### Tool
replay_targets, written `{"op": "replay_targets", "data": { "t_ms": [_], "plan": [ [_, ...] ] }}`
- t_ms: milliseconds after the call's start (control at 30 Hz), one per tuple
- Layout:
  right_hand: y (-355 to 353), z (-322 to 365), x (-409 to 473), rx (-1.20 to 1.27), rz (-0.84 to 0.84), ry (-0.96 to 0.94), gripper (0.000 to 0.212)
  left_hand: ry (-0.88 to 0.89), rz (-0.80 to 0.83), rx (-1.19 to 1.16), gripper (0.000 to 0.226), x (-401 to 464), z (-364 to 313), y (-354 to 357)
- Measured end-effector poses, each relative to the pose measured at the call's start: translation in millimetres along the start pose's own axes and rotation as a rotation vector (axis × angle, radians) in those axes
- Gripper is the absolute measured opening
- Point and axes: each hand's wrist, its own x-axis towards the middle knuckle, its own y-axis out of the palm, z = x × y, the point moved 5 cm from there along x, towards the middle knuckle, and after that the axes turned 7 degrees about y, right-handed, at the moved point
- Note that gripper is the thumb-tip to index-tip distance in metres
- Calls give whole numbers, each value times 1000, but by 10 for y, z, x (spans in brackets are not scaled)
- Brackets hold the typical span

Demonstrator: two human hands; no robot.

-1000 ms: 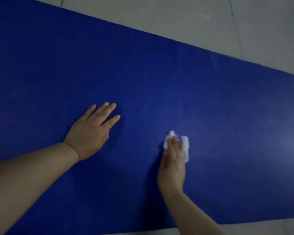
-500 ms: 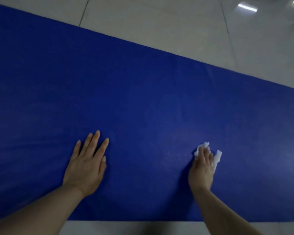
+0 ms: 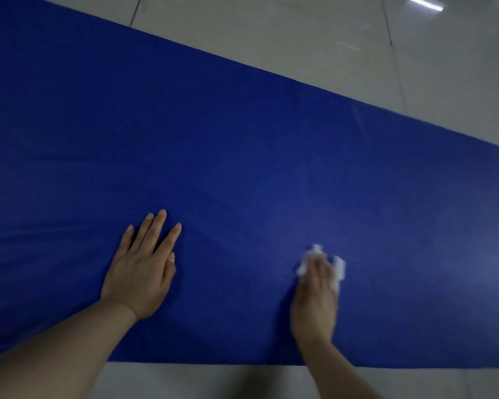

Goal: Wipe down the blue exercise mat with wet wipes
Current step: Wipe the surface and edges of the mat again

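The blue exercise mat point(image 3: 242, 145) lies flat on the floor and fills most of the view. My left hand point(image 3: 141, 269) rests flat on it near its front edge, fingers straight and slightly spread. To the right, my right hand point(image 3: 314, 300) presses a crumpled white wet wipe point(image 3: 339, 269) against the mat. The wipe sticks out past the fingertips and on the right side of the hand. This hand is motion-blurred.
Pale glossy floor tiles point(image 3: 357, 47) run beyond the mat's far edge, with ceiling lights reflected at the top right. A strip of the same floor point(image 3: 213, 381) shows in front of the mat's near edge.
The right hand with the wipe slid to the right across the mat and then drew back a little to the left. The left hand stays flat on the mat.
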Motion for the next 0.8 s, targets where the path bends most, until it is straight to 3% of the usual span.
{"op": "replay_targets", "data": {
  "t_ms": [67, 133, 200, 367, 533, 633, 700, 800],
  "plan": [
    [-123, -400, 105, 32, -9, 230, 46, 3, 0, 6, 54, 0, -5, -6],
    [-31, -370, 33, 33, -3, 239, 49, 7, 2, 13, 53, 5, -7, -15],
    [110, 21, -207, 25, 21, 131, 51, 7, 12, 22, 53, 7, -4, -15],
    [460, 1200, -1040, -16, 179, -347, 51, 3, 25, 46, 58, 20, -9, -12],
    [305, 944, -851, -65, 351, -594, 60, 3, 25, 32, 59, 33, -10, -12],
    [71, 211, -427, -101, 280, -493, 60, 3, 17, 18, 58, 28, -9, -11],
    [-96, -237, -217, -108, 241, -303, 55, 4, 19, 20, 59, 31, -9, -16],
    [-118, -331, -271, -79, 198, -131, 53, 6, 24, 22, 59, 31, -8, -21]
  ]
}}
